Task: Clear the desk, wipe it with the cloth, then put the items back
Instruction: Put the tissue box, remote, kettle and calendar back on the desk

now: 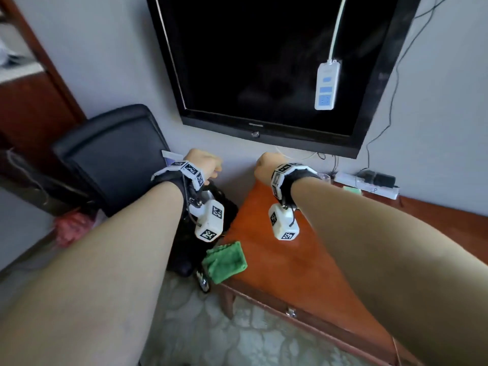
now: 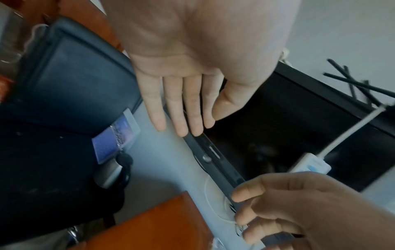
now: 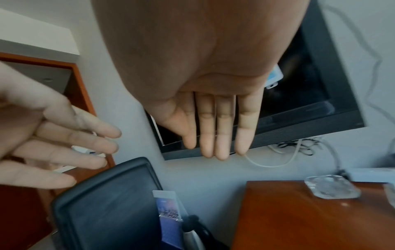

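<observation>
We noted both hands raised over the far left corner of the surface, side by side and apart. The left hand had a flat, slack grip, fingers straight and together, holding nothing. The right hand showed the same: fingers extended, grip empty.

The green cloth lay folded on the near left edge of the surface, partly overhanging it, nearer to us than both hands and below them. Neither hand touched it; the left wrist sat closest above it.

Left of the surface we recorded a black chair, with a blue and white card and a dark bag wedged between chair and surface. On the wall beyond the hands hung a black television, with a white power strip dangling by its cord in front of the screen. At the far edge of the surface lay a clear glass ashtray, and right of it a second white power strip with black plugs. A drawer handle showed on the near front.
</observation>
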A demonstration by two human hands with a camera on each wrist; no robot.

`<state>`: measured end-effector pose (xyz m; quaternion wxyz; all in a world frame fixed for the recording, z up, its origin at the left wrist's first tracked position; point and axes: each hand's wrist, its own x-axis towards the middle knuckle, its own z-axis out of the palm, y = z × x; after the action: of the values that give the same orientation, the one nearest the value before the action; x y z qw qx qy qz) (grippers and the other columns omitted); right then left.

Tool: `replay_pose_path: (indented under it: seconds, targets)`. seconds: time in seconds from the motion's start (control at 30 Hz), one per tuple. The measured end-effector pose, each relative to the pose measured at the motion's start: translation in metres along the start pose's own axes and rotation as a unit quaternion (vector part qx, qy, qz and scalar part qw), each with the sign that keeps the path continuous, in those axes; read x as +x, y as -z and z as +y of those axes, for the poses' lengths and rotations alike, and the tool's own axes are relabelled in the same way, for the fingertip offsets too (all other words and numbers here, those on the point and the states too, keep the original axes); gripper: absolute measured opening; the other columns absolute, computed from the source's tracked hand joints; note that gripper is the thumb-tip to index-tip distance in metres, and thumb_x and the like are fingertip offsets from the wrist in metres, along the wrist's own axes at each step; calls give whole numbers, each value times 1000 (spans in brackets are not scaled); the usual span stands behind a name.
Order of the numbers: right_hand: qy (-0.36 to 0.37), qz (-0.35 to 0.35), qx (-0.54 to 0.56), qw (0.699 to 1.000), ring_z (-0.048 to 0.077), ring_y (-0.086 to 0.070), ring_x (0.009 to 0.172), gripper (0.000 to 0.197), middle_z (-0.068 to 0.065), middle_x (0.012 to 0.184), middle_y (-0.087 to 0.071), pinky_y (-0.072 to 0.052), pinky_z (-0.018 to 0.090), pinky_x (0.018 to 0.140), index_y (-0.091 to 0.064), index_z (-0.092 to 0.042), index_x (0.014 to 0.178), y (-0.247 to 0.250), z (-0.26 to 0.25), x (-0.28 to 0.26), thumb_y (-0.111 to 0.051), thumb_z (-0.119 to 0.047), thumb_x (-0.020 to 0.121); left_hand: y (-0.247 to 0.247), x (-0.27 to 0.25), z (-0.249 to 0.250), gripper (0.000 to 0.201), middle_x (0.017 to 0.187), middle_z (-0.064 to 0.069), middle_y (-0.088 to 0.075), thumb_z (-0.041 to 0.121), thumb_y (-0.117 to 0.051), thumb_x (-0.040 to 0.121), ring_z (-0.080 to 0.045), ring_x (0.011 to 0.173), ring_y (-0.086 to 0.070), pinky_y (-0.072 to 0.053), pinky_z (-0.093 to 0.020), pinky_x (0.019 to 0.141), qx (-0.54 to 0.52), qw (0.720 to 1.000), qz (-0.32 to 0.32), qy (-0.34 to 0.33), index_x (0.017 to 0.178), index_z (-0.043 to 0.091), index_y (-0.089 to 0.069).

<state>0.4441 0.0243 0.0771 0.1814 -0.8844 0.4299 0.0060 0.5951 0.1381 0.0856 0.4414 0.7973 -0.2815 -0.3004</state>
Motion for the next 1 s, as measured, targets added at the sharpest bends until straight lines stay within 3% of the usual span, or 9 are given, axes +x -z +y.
replay_pose_path:
  seconds: [0.23, 0.33, 0.43, 0.5, 0.63, 0.7, 0.77, 0.87, 1.0]
  targets:
    - [28, -38, 28, 998, 33, -60, 86, 15, 12, 93, -61, -51, 34, 76, -62, -10, 89, -71, -160, 77, -55, -23, 87, 149, 54, -89, 17, 81, -11, -53, 3, -53, 87, -20, 65, -46, -35, -27, 58, 9, 999, 24, 42, 83, 13, -66]
    - [19, -58, -2, 998, 30, -61, 86, 15, 6, 86, -59, -44, 31, 71, -54, -13, 80, -108, -218, 122, -55, -27, 86, 211, 85, -128, 17, 78, -11, -62, 6, -56, 78, -22, 71, -51, -42, -34, 66, 26, 996, 48, 77, 82, 9, -73]
    - [18, -69, -23, 997, 29, -55, 81, 14, 10, 103, -66, -43, 31, 71, -53, -15, 78, -136, -259, 156, -50, -25, 86, 262, 129, -164, 19, 83, -13, -74, 14, -58, 65, -24, 71, -61, -56, -43, 77, 54, 992, 50, 106, 75, 11, -74]
    - [0, -89, -25, 996, 30, -56, 83, 15, 11, 101, -65, -45, 32, 74, -57, -15, 85, -150, -275, 173, -48, -27, 85, 283, 169, -194, 25, 87, -11, -76, 19, -59, 60, -29, 82, -72, -56, -50, 84, 76, 989, 42, 117, 79, 12, -73]
    - [-27, -110, -42, 993, 30, -57, 82, 32, 10, 110, -67, -46, 34, 74, -60, -19, 93, -167, -281, 208, -40, -40, 78, 282, 225, -225, 29, 78, -3, -76, 28, -54, 64, -29, 90, -73, -57, -52, 85, 99, 988, -2, 116, 84, 23, -74]
    - [-40, -110, -40, 992, 29, -56, 77, 39, 11, 102, -65, -44, 33, 72, -64, -17, 102, -166, -277, 223, -42, -44, 84, 273, 247, -229, 28, 78, -2, -76, 29, -52, 65, -28, 89, -73, -59, -45, 82, 107, 988, -17, 109, 82, 25, -73]
    - [-86, -97, -25, 991, 27, -57, 72, 40, 9, 87, -63, -44, 31, 72, -64, -16, 93, -166, -267, 243, -47, -50, 81, 263, 271, -232, 28, 82, -5, -76, 27, -52, 64, -30, 85, -73, -55, -35, 73, 109, 988, -29, 108, 83, 23, -73]
    - [-113, -85, 12, 990, 31, -61, 81, 34, 11, 94, -66, -49, 33, 76, -63, -15, 92, -177, -250, 288, -51, -45, 83, 253, 308, -230, 21, 86, -8, -75, 18, -58, 72, -27, 73, -63, -50, -30, 72, 142, 984, -36, 98, 83, 15, -75]
    - [-133, -102, 28, 986, 30, -56, 78, 20, 13, 94, -65, -47, 32, 70, -55, -16, 73, -201, -225, 351, -49, -30, 87, 241, 373, -229, 22, 79, 2, -52, 10, -56, 78, -23, 71, -43, -41, -26, 72, 257, 964, -48, 47, 81, 32, -57]
